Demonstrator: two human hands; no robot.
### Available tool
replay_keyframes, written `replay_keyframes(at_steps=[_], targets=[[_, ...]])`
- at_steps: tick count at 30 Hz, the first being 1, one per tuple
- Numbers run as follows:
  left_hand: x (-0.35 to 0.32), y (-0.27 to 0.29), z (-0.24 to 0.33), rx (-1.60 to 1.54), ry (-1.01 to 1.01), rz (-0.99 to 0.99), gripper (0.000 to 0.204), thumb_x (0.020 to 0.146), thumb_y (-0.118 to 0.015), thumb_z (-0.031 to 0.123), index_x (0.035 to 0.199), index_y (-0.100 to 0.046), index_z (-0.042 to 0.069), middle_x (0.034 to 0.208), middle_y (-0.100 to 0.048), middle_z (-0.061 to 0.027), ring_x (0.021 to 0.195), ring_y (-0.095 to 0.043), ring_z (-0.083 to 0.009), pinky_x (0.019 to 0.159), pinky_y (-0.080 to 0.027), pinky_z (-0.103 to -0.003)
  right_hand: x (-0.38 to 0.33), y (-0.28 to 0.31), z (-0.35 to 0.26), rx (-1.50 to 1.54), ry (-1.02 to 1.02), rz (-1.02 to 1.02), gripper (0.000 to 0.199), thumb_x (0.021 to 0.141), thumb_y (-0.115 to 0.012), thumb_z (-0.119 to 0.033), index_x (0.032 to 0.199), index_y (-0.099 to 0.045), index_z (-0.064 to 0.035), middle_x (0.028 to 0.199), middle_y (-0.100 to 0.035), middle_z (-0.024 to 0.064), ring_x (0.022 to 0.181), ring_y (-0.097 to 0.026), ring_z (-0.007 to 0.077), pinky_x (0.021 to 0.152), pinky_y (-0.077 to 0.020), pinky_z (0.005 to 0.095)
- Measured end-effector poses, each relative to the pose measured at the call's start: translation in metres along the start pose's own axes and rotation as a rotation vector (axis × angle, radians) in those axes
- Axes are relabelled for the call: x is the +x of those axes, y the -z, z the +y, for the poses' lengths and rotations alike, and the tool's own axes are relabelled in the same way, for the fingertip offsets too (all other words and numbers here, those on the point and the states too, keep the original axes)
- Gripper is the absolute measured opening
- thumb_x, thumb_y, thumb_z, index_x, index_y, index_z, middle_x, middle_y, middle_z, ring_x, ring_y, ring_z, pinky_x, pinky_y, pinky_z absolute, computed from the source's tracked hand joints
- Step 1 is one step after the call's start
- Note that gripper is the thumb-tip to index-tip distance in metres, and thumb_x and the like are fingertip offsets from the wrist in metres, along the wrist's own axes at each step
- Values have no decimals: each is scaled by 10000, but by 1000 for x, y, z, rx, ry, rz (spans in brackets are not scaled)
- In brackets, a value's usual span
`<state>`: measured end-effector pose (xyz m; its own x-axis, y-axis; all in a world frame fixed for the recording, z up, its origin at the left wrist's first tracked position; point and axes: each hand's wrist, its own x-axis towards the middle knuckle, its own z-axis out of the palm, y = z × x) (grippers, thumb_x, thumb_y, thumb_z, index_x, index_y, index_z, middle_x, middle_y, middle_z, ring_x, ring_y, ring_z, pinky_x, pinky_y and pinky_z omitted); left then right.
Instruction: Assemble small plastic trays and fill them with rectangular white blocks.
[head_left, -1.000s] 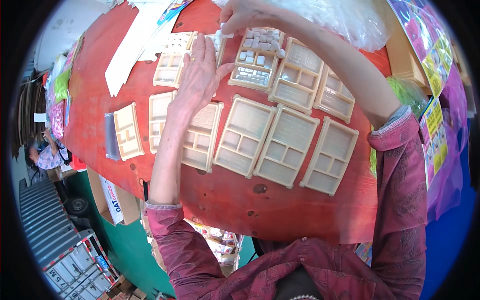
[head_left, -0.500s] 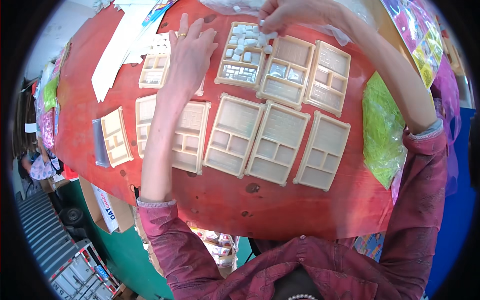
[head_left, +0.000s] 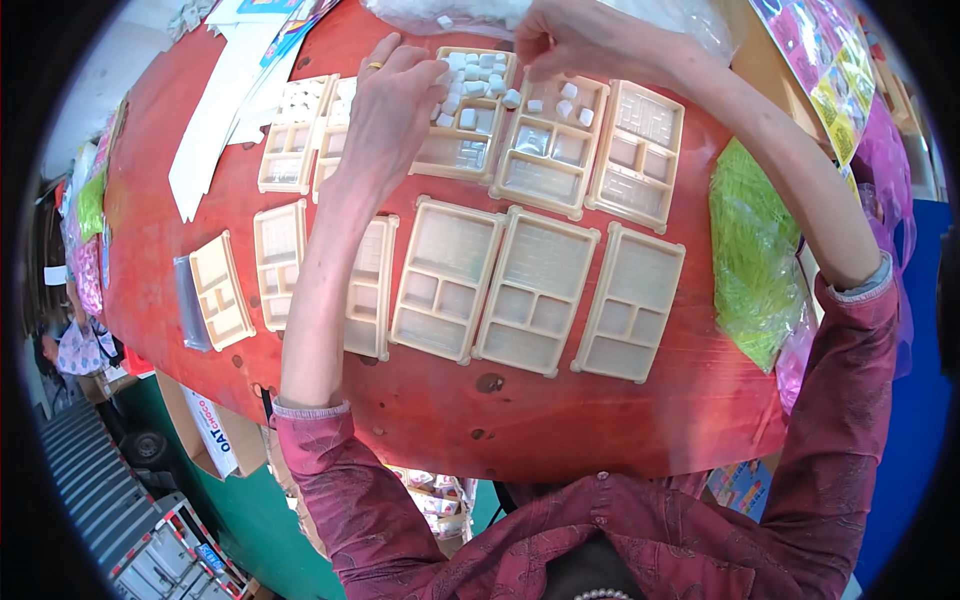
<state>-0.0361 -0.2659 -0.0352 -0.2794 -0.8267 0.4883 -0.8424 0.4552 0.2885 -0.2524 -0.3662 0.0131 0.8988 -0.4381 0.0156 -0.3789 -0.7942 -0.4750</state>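
Note:
Several cream compartment trays lie on a red table point(head_left: 600, 420). My left hand point(head_left: 392, 110) rests, fingers bent, on the left edge of a far tray point(head_left: 462, 140) filled with small white cubes point(head_left: 472, 82). My right hand point(head_left: 575, 38) hovers over the neighbouring tray point(head_left: 545, 165), fingertips pinched together above a few white cubes point(head_left: 560, 100); what it grips is too small to tell. Nearer to me three empty trays point(head_left: 532, 290) sit side by side.
A clear plastic bag point(head_left: 470, 15) of white pieces lies at the far edge. A green mesh bag point(head_left: 755, 255) sits at the right. White paper strips point(head_left: 215, 120) and more trays point(head_left: 225, 290) are at the left. Cardboard boxes stand below the table's left edge.
The view has shifted so the trays sit lower in the picture. My right hand moved from the cube-filled tray to above the neighbouring one, where a few cubes now lie. My left hand curled onto the tray edge.

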Motion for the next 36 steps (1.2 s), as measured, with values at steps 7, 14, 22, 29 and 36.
replay_keyframes(at_steps=[7, 14, 22, 29, 36], targets=[[0, 10, 20, -89, 55, -6, 95, 742, -678, 52, 821, -657, 4, 796, -568, -109, 947, -530, -329, 810, -420, -419, 12, -29, -15, -22, -2, 104, 140, 682, -663, -74, 654, -578, 34, 653, -600, 163, 623, -595, 308, 579, -470, 371], [-12, 11, 15, -50, 117, -4, 89, 715, -686, 49, 772, -639, -1, 760, -553, -109, 896, -527, -316, 781, -420, -417, 1, -14, -26, -77, 70, 234, 160, 700, -621, -98, 745, -615, 56, 631, -573, 183, 620, -568, 278, 592, -444, 391], [-11, 8, 17, -57, 85, 42, 49, 733, -645, 14, 756, -606, -5, 743, -558, -114, 875, -532, -313, 761, -418, -409, -12, 13, -33, -4, -192, -198, 188, 727, -628, -142, 785, -630, 37, 657, -590, 186, 639, -574, 294, 595, -443, 401], [2, 2, 23, -50, 36, 101, 28, 747, -628, 5, 760, -604, -4, 731, -582, -116, 831, -553, -309, 736, -430, -396, -6, -22, -29, 37, -161, 95, 210, 745, -647, -166, 770, -598, 37, 743, -595, 169, 715, -581, 290, 658, -457, 399], [7, 7, 9, -42, 131, 56, 86, 775, -649, 50, 842, -636, -2, 787, -627, -94, 814, -584, -256, 706, -452, -346, 4, -38, -24, -128, -171, 118, 158, 688, -683, -113, 763, -601, 0, 795, -619, 162, 794, -610, 339, 670, -487, 430]])
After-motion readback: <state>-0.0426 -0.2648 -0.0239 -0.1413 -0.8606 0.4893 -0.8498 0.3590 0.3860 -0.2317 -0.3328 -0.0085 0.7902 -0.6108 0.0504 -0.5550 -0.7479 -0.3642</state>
